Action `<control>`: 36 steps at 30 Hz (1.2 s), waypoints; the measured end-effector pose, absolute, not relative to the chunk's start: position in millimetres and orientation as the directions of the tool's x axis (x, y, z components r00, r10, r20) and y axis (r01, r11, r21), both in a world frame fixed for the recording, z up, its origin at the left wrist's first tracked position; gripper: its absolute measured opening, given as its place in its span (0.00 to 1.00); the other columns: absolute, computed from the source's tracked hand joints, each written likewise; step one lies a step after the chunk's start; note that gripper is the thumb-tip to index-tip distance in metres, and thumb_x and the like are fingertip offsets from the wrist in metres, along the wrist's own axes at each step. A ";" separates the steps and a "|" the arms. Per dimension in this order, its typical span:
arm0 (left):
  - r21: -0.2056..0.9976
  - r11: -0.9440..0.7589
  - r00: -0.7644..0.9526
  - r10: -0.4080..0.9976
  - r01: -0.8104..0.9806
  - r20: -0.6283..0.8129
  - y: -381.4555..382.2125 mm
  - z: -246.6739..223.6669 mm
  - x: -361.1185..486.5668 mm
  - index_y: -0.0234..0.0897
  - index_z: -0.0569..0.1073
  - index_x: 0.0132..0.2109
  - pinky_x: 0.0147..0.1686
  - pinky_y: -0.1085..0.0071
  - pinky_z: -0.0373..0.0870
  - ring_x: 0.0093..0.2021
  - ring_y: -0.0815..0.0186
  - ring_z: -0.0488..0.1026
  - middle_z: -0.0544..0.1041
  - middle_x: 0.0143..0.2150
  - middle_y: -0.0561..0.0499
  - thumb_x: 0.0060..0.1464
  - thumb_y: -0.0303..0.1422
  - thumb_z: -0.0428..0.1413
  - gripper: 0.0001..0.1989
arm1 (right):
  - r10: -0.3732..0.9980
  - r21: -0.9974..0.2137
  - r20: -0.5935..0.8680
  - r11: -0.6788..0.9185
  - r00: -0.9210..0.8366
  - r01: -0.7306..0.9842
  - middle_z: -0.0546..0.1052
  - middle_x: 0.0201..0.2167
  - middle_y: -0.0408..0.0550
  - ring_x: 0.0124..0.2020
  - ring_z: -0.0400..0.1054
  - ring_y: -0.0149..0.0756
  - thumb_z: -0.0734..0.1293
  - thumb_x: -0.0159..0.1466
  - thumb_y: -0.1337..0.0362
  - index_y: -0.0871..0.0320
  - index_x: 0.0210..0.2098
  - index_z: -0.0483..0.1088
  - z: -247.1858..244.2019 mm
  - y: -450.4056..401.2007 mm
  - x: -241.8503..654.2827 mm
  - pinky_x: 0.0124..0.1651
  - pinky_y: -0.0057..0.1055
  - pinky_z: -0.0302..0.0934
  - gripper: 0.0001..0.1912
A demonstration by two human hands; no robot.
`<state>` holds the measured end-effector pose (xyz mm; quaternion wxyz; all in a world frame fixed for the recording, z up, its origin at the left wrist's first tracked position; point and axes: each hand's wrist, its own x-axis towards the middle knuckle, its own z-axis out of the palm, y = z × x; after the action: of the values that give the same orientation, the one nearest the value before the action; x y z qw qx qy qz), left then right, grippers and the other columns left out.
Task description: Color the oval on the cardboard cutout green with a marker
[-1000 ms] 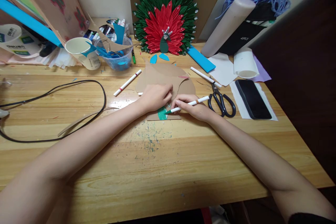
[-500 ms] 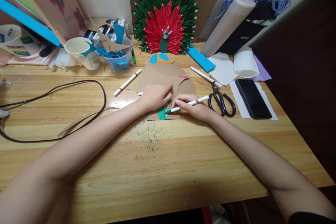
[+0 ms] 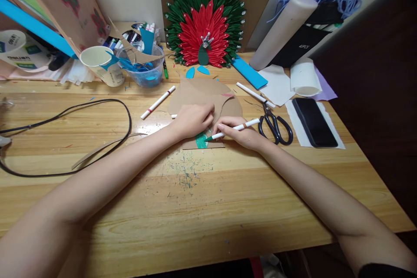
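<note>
My right hand (image 3: pixel 239 132) is closed around a white marker (image 3: pixel 233 129) with a brown band, and the marker's green tip touches a green-coloured patch (image 3: pixel 201 140). That patch lies near the front edge of a brown cardboard piece (image 3: pixel 190 143). Curled on the cardboard just left of it is my left hand (image 3: pixel 192 119), its fingers bent and pressed together; their undersides are hidden, so I cannot make out what they hold. A larger rounded cardboard piece (image 3: pixel 202 91) spreads out behind both hands.
Scissors (image 3: pixel 272 124) and a phone (image 3: pixel 314 121) lie to the right. More white markers flank the cardboard, one at left (image 3: pixel 158 102). Behind stand a red-and-green peacock craft (image 3: pixel 203 21), a paper cup (image 3: pixel 102 67) and a plastic tub (image 3: pixel 143 74). A black cable (image 3: pixel 130 117) loops at left.
</note>
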<state>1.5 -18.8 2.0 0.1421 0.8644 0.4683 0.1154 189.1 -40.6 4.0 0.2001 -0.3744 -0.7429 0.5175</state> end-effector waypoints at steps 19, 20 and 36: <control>0.303 -0.516 0.523 0.850 0.801 0.065 -20.1 4.0 1.9 0.37 0.70 0.40 0.26 0.70 0.50 0.31 0.64 0.72 0.78 0.33 0.47 0.60 0.35 0.41 0.14 | 0.766 -0.920 -0.095 0.176 -0.636 0.350 0.75 0.29 0.46 0.31 0.66 0.31 0.60 0.67 0.56 0.60 0.31 0.71 5.3 -41.0 188.3 0.34 0.28 0.58 0.15; 0.302 -0.515 0.523 0.850 0.802 0.063 -20.1 4.0 1.9 0.37 0.70 0.40 0.26 0.70 0.50 0.31 0.64 0.72 0.78 0.33 0.47 0.60 0.36 0.41 0.14 | 0.767 -0.921 -0.096 0.174 -0.635 0.349 0.75 0.29 0.46 0.31 0.66 0.31 0.60 0.66 0.57 0.60 0.31 0.71 5.3 -41.2 188.2 0.34 0.28 0.58 0.15; 0.337 -0.512 0.527 0.848 0.790 0.055 -18.5 2.4 2.7 0.36 0.70 0.40 0.30 0.70 0.57 0.33 0.64 0.72 0.78 0.35 0.46 0.59 0.34 0.41 0.14 | 0.765 -0.918 -0.081 0.193 -0.639 0.347 0.75 0.28 0.45 0.30 0.66 0.31 0.60 0.67 0.56 0.60 0.31 0.71 3.8 -40.4 189.2 0.32 0.28 0.58 0.16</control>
<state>2.7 -18.5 2.4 0.1367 0.8630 0.4745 0.1069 189.2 -40.4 3.8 0.2033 -0.3732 -0.7451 0.5140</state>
